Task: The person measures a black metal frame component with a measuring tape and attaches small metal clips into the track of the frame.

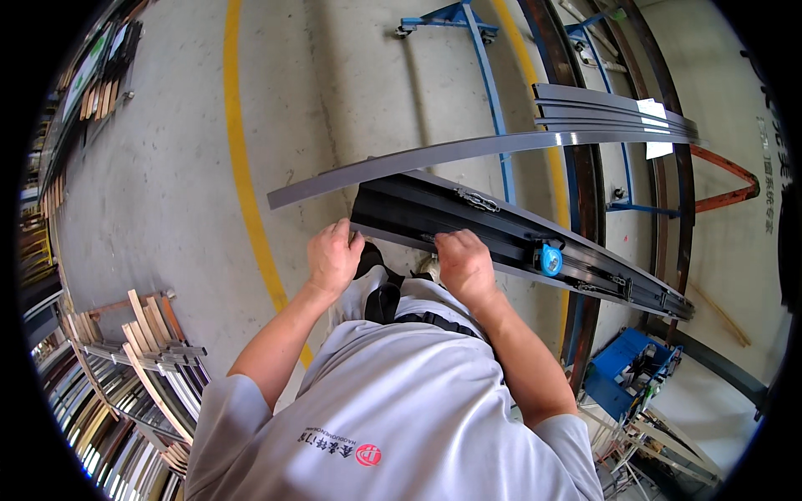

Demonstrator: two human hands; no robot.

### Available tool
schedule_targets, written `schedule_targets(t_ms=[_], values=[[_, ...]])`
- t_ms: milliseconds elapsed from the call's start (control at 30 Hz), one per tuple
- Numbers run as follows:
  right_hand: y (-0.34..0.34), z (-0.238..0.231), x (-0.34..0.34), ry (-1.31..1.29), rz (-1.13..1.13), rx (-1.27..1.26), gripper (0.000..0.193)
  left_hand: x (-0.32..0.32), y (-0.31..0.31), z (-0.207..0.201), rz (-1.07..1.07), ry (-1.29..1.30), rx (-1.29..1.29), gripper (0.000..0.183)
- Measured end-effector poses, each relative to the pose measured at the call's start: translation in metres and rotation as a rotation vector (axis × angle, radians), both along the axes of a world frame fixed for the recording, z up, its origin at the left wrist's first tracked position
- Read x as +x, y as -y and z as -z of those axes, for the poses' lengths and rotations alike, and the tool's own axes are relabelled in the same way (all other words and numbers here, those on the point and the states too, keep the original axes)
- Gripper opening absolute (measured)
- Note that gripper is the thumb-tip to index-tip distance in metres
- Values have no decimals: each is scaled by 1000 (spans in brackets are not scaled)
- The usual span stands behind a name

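A long dark aluminium profile [518, 227] with grooves lies across in front of me, running away to the right. My left hand [332, 257] is closed at its near left corner, thumb and fingers together on the edge. Against the near edge, further right, my right hand [468, 265] is closed in a pinch. A small dark tip shows by its fingers, too little to name. A blue tape measure [549, 260] rests on the profile. Metal hardware pieces, one a linked fitting [477, 199], lie along its grooves.
A long grey bar [401, 161] crosses just beyond, beside stacked grey profiles [585, 108] with a white paper [654, 129]. Dark steel beams [585, 209] and a blue wheeled stand [489, 75] are underneath. A blue bin [614, 380] stands at right, racks of lengths [150, 367] at left.
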State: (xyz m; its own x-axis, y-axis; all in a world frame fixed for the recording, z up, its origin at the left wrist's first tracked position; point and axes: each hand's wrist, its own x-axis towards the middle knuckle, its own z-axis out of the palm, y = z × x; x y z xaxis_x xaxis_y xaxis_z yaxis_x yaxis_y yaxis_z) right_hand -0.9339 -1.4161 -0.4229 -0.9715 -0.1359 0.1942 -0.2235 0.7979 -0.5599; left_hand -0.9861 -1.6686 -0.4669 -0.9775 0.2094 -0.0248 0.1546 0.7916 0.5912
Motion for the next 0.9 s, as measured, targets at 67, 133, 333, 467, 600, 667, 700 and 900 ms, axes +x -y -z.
schedule_targets(t_ms=[67, 133, 333, 467, 600, 667, 700, 900], values=[[3, -8, -1, 39, -89, 35, 16, 2, 0, 1, -7, 10, -2, 32], [3, -11, -4, 76, -108, 52, 13, 3, -2, 7, -13, -10, 51, 31], [-4, 4, -10, 126, -185, -97, 22, 7, 3, 13, -65, 90, 106, 36], [4, -3, -14, 298, 9, -158, 19, 4, 0, 6, -81, 156, 115, 37], [4, -10, -23, 503, 233, -378, 31, 4, 3, 22, -81, 130, 157, 33], [-3, -10, -24, 877, 384, -975, 30, 1, 3, 19, -88, 170, 186, 31], [-9, -3, -19, 960, 394, -1230, 28, 1, 1, 17, -86, 153, 180, 29], [-19, 23, 10, 903, 145, -1627, 20, 0, 2, 21, -66, 190, 196, 28]])
